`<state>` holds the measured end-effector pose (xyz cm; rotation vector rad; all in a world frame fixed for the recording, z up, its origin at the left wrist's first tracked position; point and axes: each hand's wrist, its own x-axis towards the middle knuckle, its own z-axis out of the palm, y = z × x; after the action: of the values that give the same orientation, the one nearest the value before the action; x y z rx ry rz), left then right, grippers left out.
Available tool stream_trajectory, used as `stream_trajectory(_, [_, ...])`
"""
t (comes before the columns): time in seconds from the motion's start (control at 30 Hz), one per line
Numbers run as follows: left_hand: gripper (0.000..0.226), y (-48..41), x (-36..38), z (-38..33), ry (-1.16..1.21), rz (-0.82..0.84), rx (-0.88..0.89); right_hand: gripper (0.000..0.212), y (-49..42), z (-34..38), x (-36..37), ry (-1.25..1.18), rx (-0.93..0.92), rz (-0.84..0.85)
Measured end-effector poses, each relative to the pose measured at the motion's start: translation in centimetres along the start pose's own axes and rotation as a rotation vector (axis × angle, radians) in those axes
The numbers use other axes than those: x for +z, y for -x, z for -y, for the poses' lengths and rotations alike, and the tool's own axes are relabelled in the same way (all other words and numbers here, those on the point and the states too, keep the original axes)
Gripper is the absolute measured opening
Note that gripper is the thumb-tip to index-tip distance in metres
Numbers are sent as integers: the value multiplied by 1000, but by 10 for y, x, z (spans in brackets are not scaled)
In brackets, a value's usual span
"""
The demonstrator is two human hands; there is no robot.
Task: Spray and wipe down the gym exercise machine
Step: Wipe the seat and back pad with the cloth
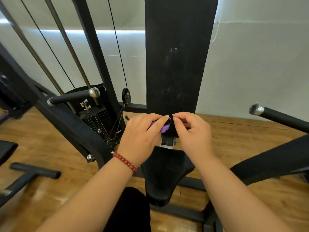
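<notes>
Low against the tall black upright back pad (177, 56), over the black padded seat (164, 178), gripping a crumpled purple cloth (164, 129) in curled left hand (142, 133); pinching black material (173, 128) beside it with curled right hand (193, 130), identity unclear

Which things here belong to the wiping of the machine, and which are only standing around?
Belong to the job: purple cloth, gripped by the left hand; right hand close beside it; the machine's back pad, seat, left handle, right handle.
Just there: red bracelet; T-shaped bar on the wooden floor; white wall.
</notes>
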<state>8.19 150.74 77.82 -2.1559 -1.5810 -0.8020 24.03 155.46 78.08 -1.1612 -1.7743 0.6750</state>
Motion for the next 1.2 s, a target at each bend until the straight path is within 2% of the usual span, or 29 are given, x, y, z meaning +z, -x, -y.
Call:
stream_trajectory(0.27, [43,-39,10,25,-42,-23,8,16,-43,0,6,-2,-58,-20])
stream_trajectory(0.4, [45,-73,21,47,-35,-59,26,16,-83,0,7,-22,-25,-31])
stream_trajectory(1.0, [41,-274,60,165,8,-222,104,18,-296,18,25,40,-177,-112])
stream_trajectory(1.2, [38,-352,62,216,41,-329,174,19,-379,39,14,86,-316,-262])
